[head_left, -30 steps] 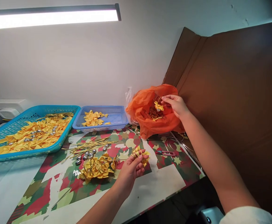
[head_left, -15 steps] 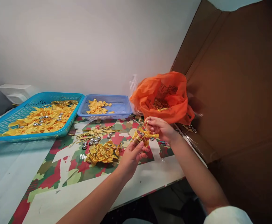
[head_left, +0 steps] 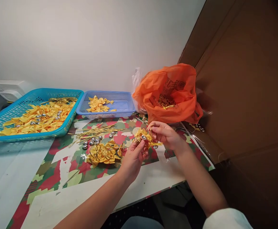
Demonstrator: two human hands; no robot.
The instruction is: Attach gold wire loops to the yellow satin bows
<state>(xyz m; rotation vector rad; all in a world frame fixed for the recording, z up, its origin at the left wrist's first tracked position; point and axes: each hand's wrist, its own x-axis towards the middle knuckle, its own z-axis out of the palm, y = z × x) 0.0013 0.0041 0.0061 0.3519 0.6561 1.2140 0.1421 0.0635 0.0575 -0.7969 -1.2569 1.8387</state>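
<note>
Closed around several yellow ribbon bows (head_left: 141, 132) with coiled gold wire ties is my left hand (head_left: 132, 160). A silver jingle bell (head_left: 155, 147) hangs at the bunch's right side. Just right of it, the fingertips of my right hand (head_left: 167, 136) pinch a curved gold wire tie (head_left: 150, 128). Whether that tie joins one of the held bows is hidden by the fingers. On the table, left of my hands, lies a heap of bows with looped wires (head_left: 104, 154). Loose silver bells (head_left: 94, 141) and straight gold wire ties (head_left: 98, 131) lie behind that heap.
A teal basket (head_left: 64, 129) with bows, bells and wires stands at the left. Beside it is a blue basket (head_left: 123, 106) with some bows. An open orange bag (head_left: 146, 95) holds gold pieces. Cardboard (head_left: 246, 95) rises at the right; patterned paper (head_left: 50, 168) covers the table.
The camera view has shifted slightly. My hands have drawn a little closer at the bunch, and the wire tie in my right fingers now shows as a wider loop.
</note>
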